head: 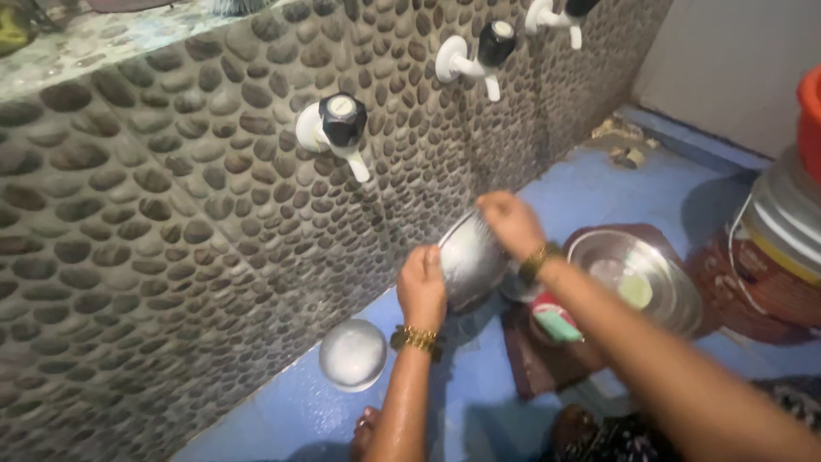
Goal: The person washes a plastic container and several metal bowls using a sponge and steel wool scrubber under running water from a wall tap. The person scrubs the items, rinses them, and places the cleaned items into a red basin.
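Both hands, left (422,287) and right (510,222), gripped the steel pot (471,259) tilted between them below the tap (339,128); wet fingers could likely slip, dropping it onto the bowl (353,353) beside the left wrist.

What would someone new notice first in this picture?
Both hands, left hand and right hand, grip a tilted steel bowl at centre, beside the pebble wall. Three taps jut from that wall above. An upturned steel bowl lies on the blue floor at lower left.
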